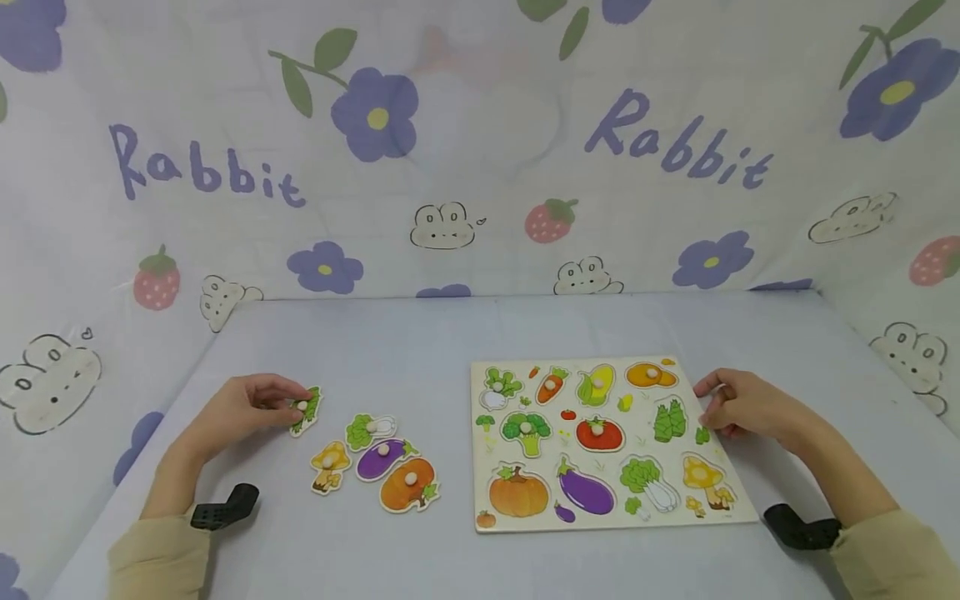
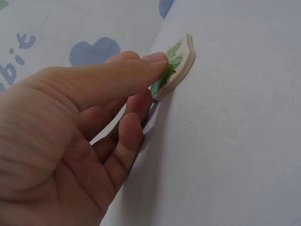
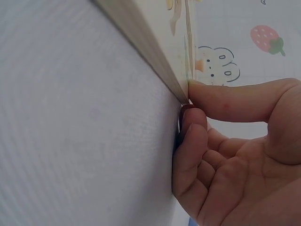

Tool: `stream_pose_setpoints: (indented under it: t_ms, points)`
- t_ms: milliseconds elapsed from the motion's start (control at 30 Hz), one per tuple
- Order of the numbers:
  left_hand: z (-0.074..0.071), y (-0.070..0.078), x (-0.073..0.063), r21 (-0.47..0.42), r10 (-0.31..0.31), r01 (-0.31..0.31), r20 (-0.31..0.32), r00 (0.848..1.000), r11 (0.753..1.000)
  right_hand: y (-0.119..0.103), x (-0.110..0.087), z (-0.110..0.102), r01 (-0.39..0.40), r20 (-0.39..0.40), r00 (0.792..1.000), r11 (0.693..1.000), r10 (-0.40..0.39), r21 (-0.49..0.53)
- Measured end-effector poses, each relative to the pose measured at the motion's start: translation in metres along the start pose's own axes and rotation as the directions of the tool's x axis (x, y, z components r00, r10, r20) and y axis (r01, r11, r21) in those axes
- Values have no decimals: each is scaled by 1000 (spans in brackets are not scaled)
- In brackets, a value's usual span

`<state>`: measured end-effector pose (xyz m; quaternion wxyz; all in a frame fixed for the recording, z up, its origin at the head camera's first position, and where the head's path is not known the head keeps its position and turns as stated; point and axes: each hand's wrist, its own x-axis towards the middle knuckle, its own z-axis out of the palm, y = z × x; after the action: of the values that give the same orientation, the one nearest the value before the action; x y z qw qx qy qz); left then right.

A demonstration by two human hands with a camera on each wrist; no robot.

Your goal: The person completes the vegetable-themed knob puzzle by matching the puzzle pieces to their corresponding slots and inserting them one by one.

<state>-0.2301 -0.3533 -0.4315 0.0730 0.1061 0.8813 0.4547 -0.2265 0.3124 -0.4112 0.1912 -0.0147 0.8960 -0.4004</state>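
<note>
My left hand (image 1: 243, 410) pinches a green vegetable puzzle piece (image 1: 310, 410) with a wooden knob, between thumb and fingers. In the left wrist view the piece (image 2: 183, 63) stands tilted on edge, its printed side partly behind the thumb. At the right, my right hand (image 1: 757, 408) grips the right edge of a cream puzzle board (image 1: 562, 444). The right wrist view has the thumb on the top of the board's edge (image 3: 150, 59), with curled fingers beside and beneath it. Knobbed pieces such as a broccoli (image 1: 527, 442) and a tomato (image 1: 611, 439) sit in the board.
Between left hand and board lie a mushroom piece (image 1: 327, 477), a cabbage piece (image 1: 363, 433), an eggplant piece (image 1: 375, 467) and a pumpkin piece (image 1: 416, 493), close together on the white tabletop (image 1: 397, 350). A patterned cloth (image 1: 487, 150) rises behind the table.
</note>
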Motion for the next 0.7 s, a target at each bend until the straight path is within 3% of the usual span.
stream_pose_setpoints:
  t_ms: [267, 500, 700]
  points:
    - [1, -6, -1, -12, -10, 10, -4, 1000, 1000, 1, 0, 0, -10, -2, 1000, 1000, 10, 15]
    - [0, -6, 3, 0, 16, -16, -16, 1000, 1000, -1, 0, -2, -3, -14, 1000, 1000, 3, 10]
    - [-2, -3, 1, 7, -25, 25, -33, 999, 1000, -1, 0, -1, -10, -13, 1000, 1000, 10, 10]
